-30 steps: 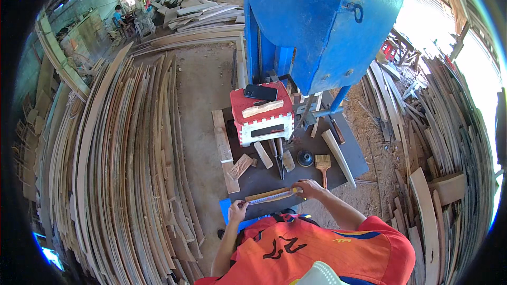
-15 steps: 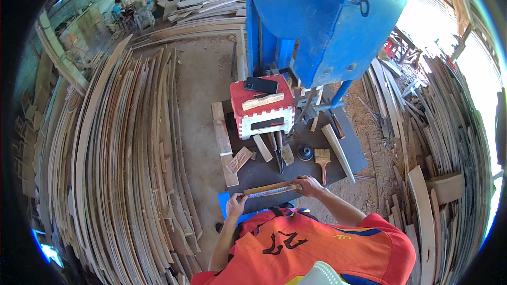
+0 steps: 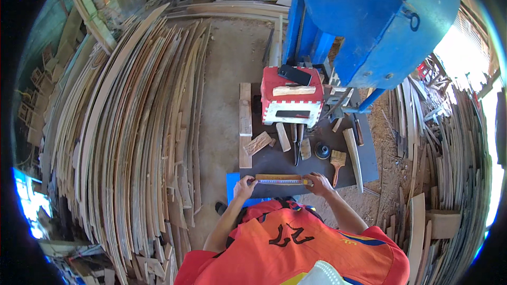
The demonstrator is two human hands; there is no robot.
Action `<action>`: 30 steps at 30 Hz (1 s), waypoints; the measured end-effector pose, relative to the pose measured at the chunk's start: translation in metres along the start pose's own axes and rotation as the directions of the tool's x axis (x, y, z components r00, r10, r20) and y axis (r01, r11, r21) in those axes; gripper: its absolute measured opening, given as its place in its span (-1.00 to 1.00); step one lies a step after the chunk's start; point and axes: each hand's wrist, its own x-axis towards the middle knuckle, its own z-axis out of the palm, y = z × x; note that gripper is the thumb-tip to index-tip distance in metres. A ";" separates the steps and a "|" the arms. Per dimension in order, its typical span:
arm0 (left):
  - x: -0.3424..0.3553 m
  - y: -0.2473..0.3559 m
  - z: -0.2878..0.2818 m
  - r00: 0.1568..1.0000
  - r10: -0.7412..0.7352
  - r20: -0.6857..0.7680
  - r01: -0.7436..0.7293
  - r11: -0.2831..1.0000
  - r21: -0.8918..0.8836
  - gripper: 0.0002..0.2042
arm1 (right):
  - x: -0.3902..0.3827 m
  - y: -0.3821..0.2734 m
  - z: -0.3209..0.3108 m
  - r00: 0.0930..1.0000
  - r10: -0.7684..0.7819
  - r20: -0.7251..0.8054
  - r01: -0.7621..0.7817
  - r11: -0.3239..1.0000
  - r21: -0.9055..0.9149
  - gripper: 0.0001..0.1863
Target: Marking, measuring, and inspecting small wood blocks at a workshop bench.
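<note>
A short strip of wood [image 3: 277,177] lies crosswise at the front edge of the dark table [image 3: 264,158]. Along its near side runs a white-and-blue tape measure [image 3: 281,182], stretched between both hands. My left hand [image 3: 244,186] pinches the tape's left end against the wood. At the other end my right hand [image 3: 319,184] is closed around the right end, where a bit of yellow shows. Just beyond my right hand lies a paintbrush [image 3: 338,164] with pale bristles and a brown handle. How far the fingers wrap the wood cannot be seen.
A red-and-white stool [image 3: 269,110] carries a black phone [image 3: 294,75] and a wood piece. Before it lie wood offcuts [image 3: 257,143], a dark round object [image 3: 322,150] and a long tapered piece [image 3: 353,158]. A big blue machine [image 3: 364,26] towers behind. Stacked boards [image 3: 127,142] fill the left.
The view has swung, so the table and stool appear further right. The strip and tape, tilted before, now lie nearly level; both hands keep their hold.
</note>
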 end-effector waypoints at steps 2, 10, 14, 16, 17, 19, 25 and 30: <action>0.003 0.004 -0.001 1.000 0.007 -0.002 -0.007 1.000 0.025 -0.69 | 0.004 0.001 -0.001 0.999 -0.029 -0.034 0.028 0.999 -0.025 -0.53; 0.004 0.009 -0.004 1.000 -0.031 0.007 0.030 0.999 0.022 -0.70 | 0.006 -0.004 -0.003 0.995 -0.045 -0.090 0.044 0.999 -0.014 -0.56; 0.003 0.012 -0.006 0.999 -0.043 0.021 0.043 0.998 0.037 -0.71 | 0.006 -0.005 -0.004 0.997 -0.032 -0.072 0.031 0.999 -0.018 -0.56; 0.002 0.011 -0.006 0.999 -0.048 0.022 0.047 0.998 0.041 -0.71 | 0.005 -0.006 -0.003 0.995 -0.048 -0.086 0.045 0.998 -0.043 -0.56; 0.003 0.012 -0.006 0.998 -0.052 0.026 0.050 0.998 0.044 -0.71 | 0.004 -0.004 -0.003 0.995 -0.048 -0.088 0.045 0.998 -0.045 -0.56; 0.003 0.015 -0.007 0.999 -0.046 0.028 0.046 0.999 0.029 -0.71 | 0.003 -0.001 -0.002 0.996 -0.048 -0.077 0.046 0.999 -0.022 -0.56; 0.002 0.019 -0.009 0.996 -0.073 0.041 0.072 0.997 0.026 -0.71 | 0.004 -0.004 -0.005 0.999 -0.028 -0.043 0.028 1.000 -0.009 -0.56; 0.002 0.016 -0.009 0.997 -0.067 0.027 0.066 0.997 0.026 -0.70 | 0.005 -0.005 -0.005 0.997 -0.047 -0.057 0.046 0.999 -0.027 -0.57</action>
